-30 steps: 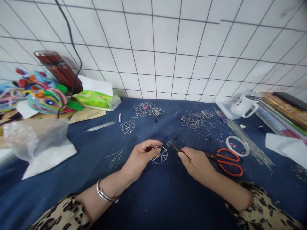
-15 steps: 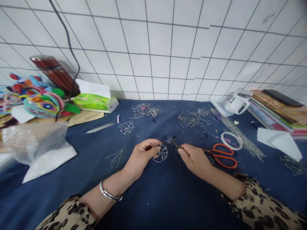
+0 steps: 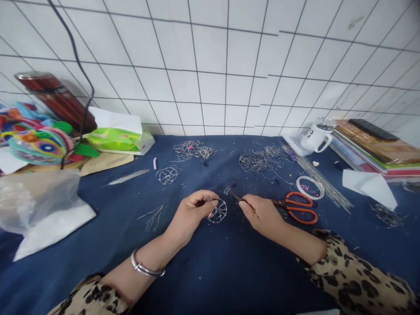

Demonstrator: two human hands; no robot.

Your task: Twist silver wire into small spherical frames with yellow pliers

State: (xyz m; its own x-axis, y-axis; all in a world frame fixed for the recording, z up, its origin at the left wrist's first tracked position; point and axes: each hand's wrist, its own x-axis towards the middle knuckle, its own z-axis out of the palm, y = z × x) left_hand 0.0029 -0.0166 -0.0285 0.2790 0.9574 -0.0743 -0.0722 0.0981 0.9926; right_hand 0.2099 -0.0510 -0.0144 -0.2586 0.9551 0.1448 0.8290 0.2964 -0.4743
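One wire ring [image 3: 219, 212] is pinched by the left hand [image 3: 193, 214], pliers (apparently) [image 3: 235, 195] by the right hand [image 3: 262, 214], bent wire [image 3: 226, 190] beyond its fingertips; wire shaping seems underway, careful alignment needed.

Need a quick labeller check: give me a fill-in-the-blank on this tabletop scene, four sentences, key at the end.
1. The round wire frame is in the person's ____ grip.
2. The scissors lie on the person's ____ side.
3. The cloth under the arms is dark ____.
4. The wall behind is faced with white ____.

Missing words: left; right; blue; tiles.
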